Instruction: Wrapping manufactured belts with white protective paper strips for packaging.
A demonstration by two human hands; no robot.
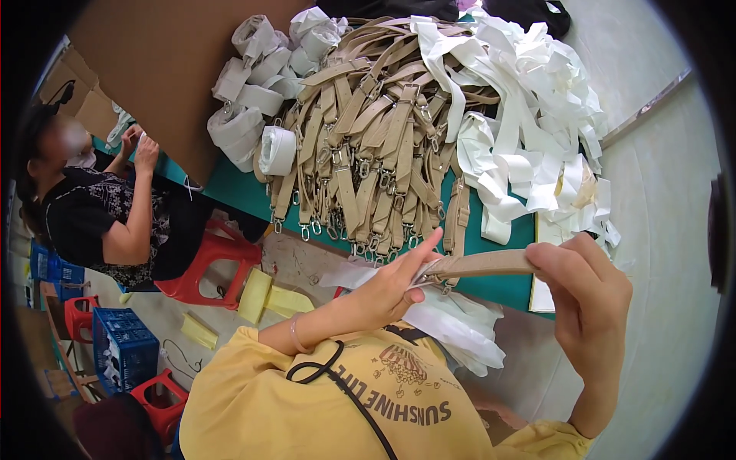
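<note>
A beige strap is stretched between my two hands, roughly level, above the near edge of the table. My left hand holds its end with the metal clasp, one finger pointing up and away from the strap. Thumb and bent fingers of my right hand pinch the other end. Just beyond, a large heap of beige straps with metal clasps covers the green table, many clasps hanging over its near edge.
Rolls of white strip lie left of the heap, loose white strips right of it. A large cardboard box stands at the left. Beyond it a co-worker sits on a red stool. Blue crates stand on the floor.
</note>
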